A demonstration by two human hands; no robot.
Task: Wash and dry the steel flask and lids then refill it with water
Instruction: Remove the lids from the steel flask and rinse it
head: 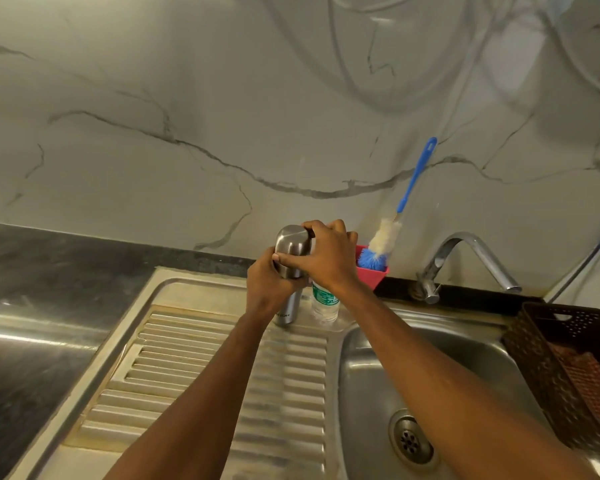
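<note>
The steel flask (288, 308) stands upright at the back of the ribbed drainboard (222, 368). My left hand (269, 285) grips its body from the left. My right hand (326, 258) wraps over the domed steel cap (291, 240) on top, with the thumb lying across the front of the flask. A clear plastic water bottle (324, 304) with a green label stands just right of the flask, partly hidden behind my right wrist.
A blue-handled bottle brush (381, 245) leans in a red holder (374, 273) against the marble wall. The tap (471, 258) arches over the steel sink basin (378, 393). A dark brown basket (568, 368) sits on the sink's right edge. Dark counter lies left.
</note>
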